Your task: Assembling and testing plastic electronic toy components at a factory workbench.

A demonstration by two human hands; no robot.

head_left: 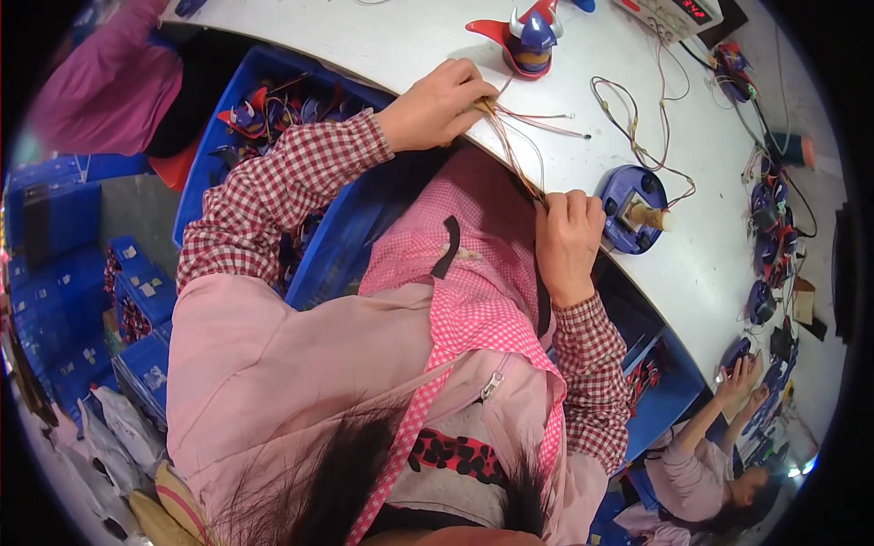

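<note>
**Left hand [444, 102] and right hand [571, 241] on a slim bundle of brown, yellowish and red wires [512, 153]**

Seen from the head camera, your left hand pinches the bundle between thumb and fingers, with loose ends fanning out past it over the smooth white bench [719, 264]. Your right hand is curled shut where the bundle runs in at its thumb side; its fingertips are hidden, so you cannot tell exactly how they press. Between your hands the wires hang slightly slack along the bench's near edge.

Expect these wires to be very light and limp, springing apart when let go. Their coating should feel a little slick, and the tips look the most fragile part, so take hold along the coated length, several strands together, rather than by the ends.

Just beside your right hand sits a round purple plastic casing [621, 189] with a tan cylindrical piece [652, 217] standing out of it. Beyond your left hand stands a purple-and-red horned toy figure [533, 41].
</note>
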